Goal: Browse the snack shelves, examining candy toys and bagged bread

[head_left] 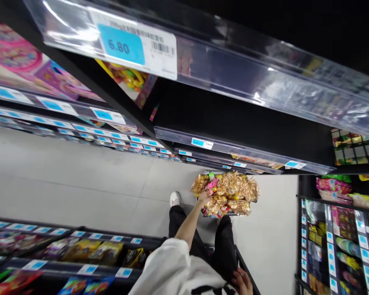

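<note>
From my end, the left hand [204, 197] has its grip pinching a pink packet [213, 187] among gold-wrapped packs [235, 185], bunched in front of the black trousers [225, 246] near the shelf [246, 148]. I see the right hand [243, 282] low beside the trousers, but cannot tell whether its grip is spread or pressed together.

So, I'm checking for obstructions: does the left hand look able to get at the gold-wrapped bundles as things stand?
Likely yes: the left hand is at the pink packet, among the gold-wrapped bundles, and most of their tops lie uncovered.
</note>
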Motion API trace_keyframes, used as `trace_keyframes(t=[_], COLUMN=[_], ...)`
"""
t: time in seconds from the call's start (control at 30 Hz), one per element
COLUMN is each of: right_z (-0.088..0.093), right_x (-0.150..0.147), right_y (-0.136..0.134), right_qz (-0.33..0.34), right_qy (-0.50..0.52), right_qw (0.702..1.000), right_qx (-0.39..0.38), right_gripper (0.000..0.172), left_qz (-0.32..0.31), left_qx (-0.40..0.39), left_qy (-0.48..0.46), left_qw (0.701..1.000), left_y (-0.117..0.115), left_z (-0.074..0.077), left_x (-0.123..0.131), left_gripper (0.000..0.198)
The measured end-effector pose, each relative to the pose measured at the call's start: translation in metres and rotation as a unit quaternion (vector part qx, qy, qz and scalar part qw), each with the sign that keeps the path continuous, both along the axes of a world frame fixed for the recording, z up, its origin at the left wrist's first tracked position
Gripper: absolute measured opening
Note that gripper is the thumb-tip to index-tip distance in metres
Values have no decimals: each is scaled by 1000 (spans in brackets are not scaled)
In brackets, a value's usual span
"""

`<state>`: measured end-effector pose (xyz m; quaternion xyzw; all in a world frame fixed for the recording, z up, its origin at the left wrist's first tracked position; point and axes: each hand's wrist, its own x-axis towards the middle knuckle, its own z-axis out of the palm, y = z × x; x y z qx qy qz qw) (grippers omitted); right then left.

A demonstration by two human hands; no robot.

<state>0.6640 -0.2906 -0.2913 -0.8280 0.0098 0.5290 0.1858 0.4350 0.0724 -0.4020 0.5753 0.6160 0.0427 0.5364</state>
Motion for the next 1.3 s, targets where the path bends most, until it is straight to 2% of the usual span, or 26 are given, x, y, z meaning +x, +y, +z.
trace_keyframes(t=[0.13, 0.3, 0.43, 0.53, 0.63, 0.73, 0.83, 0.93, 1.07, 1.2, 1.3], right_z=[12, 23, 37, 52, 64, 74, 81, 88, 105, 129, 149], right_x=[-22, -44, -61, -75, -89, -102, -107, -105, -100, -98, -97], right_y=[42, 92, 125, 150, 170, 184, 196, 210, 224, 227, 226], right_qz=[23, 39, 53, 107, 159, 201, 185, 165, 139, 110, 108], right_qy=[28, 37, 61, 105, 193, 230, 167, 126, 105, 98, 91], right_qw=[998, 993, 985, 966, 934, 897, 898, 899, 902, 905, 901], right_qx=[43, 102, 149, 211, 257, 319, 363, 385, 394, 399, 410], right_gripper=[60, 63, 67, 71, 76, 68, 55, 44, 50, 52, 51], left_qz=[68, 130, 140, 132, 112, 88, 82, 96, 87, 37, 38], left_qx=[-23, -25, -47, -74, -91, -76, -23, 43, 105, 118, 106], left_qy=[-9, -70, -162, -236, -298, -334, -339, -324, -314, -334, -361], left_qw=[997, 989, 976, 960, 944, 936, 937, 940, 940, 935, 926], left_y=[-48, -105, -129, -138, -139, -129, -113, -95, -77, -71, -76], left_z=[24, 72, 107, 126, 142, 159, 174, 187, 207, 227, 235], left_x=[-11, -33, -57, -71, -80, -82, -75, -64, -53, -48, -44], left_gripper=[25, 24, 41, 55, 62, 54, 44, 44, 57, 75, 66])
